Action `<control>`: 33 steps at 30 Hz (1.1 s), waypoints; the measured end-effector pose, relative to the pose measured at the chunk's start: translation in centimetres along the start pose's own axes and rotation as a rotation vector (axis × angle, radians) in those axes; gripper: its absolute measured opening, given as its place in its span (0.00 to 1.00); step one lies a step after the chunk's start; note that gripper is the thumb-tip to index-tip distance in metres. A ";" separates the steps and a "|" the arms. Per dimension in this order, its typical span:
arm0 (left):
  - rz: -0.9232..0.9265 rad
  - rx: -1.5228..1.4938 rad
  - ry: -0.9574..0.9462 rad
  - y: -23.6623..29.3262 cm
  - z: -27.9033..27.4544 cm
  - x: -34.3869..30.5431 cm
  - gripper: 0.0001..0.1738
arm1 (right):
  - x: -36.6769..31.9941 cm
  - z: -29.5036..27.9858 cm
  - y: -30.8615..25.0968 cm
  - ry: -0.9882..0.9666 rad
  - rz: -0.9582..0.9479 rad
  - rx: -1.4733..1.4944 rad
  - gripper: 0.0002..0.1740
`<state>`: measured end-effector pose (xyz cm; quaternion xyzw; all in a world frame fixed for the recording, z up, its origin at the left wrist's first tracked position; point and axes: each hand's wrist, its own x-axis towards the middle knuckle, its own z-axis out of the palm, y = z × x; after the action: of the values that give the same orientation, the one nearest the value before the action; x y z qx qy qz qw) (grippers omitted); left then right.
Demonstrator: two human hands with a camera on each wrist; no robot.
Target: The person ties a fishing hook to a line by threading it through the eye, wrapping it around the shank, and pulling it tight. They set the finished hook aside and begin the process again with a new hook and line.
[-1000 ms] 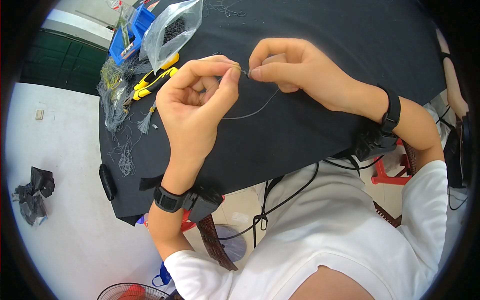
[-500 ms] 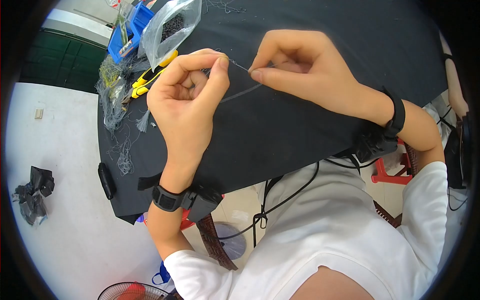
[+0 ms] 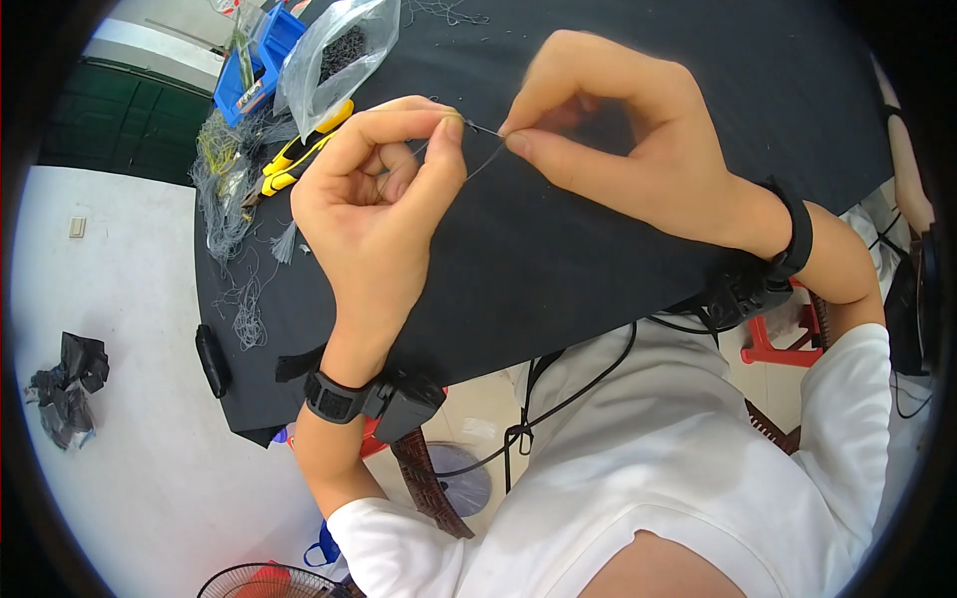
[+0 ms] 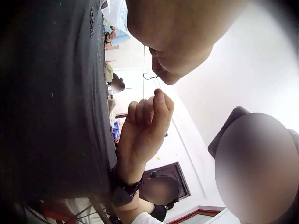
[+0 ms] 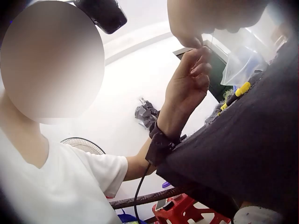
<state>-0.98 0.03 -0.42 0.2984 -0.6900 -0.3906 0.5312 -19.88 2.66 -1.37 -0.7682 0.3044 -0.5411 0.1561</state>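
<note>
Above the black-covered table (image 3: 558, 269), my left hand (image 3: 374, 199) pinches a small dark fish hook between thumb and forefinger. The fish hook (image 4: 149, 76) shows as a curved shape beside the left fingertips in the left wrist view. To the right, thumb and forefinger of my right hand (image 3: 648, 149) pinch a thin fishing line (image 3: 487, 131) stretched short from the hook. A slack part of the line hangs under the fingertips and passes behind the left hand. The hook's end between the left fingers is hidden.
A clear plastic bag (image 3: 361, 50) of small dark pieces stands by a blue bin (image 3: 261, 60) at back left. Yellow-black pliers (image 3: 284, 171), tangled line (image 3: 224, 199) and a black object (image 3: 212, 361) lie along the left side. Other people sit beyond the table.
My right hand has moved up and away from the left, its forefinger now arched wider, drawing the line out. My left hand has shifted slightly left. The slack line hangs closer to the fingers.
</note>
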 end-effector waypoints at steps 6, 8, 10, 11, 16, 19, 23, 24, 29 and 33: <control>0.037 0.050 -0.023 0.0 0.1 -0.1 0.06 | 0.1 -0.1 0.3 -0.025 0.058 0.136 0.05; 0.035 0.068 -0.047 0.2 0.0 -0.1 0.07 | 0.1 0.1 0.5 0.040 0.079 0.171 0.03; 0.043 0.054 -0.066 0.2 0.1 -0.2 0.07 | 0.6 1.2 0.1 0.193 0.147 0.183 0.04; 0.047 0.047 -0.075 0.2 0.1 -0.2 0.06 | 1.1 2.4 -0.7 0.314 0.203 0.177 0.03; 0.063 0.043 -0.122 0.3 0.1 -0.3 0.07 | 0.1 0.3 0.7 0.032 0.288 0.288 0.05; 0.068 0.016 -0.162 0.2 -0.1 -0.3 0.07 | 0.0 0.0 0.4 -0.040 0.398 0.349 0.03; 0.059 -0.018 -0.197 0.2 -0.3 -0.3 0.07 | -0.1 0.0 0.5 -0.078 0.517 0.433 0.05; 0.052 -0.065 -0.205 0.1 -0.3 -0.4 0.07 | -0.2 0.0 0.7 -0.081 0.528 0.441 0.05; 0.019 -0.241 -0.236 -0.2 -0.2 -0.5 0.06 | 0.0 0.5 0.3 -0.169 0.638 0.638 0.07; -0.071 -0.327 -0.218 -0.2 0.0 -0.6 0.05 | -0.2 0.8 0.6 -0.321 0.835 1.011 0.07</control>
<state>-0.85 0.42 -0.94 0.1880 -0.6599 -0.5461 0.4806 -19.36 2.27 -2.15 -0.4894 0.2581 -0.3904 0.7358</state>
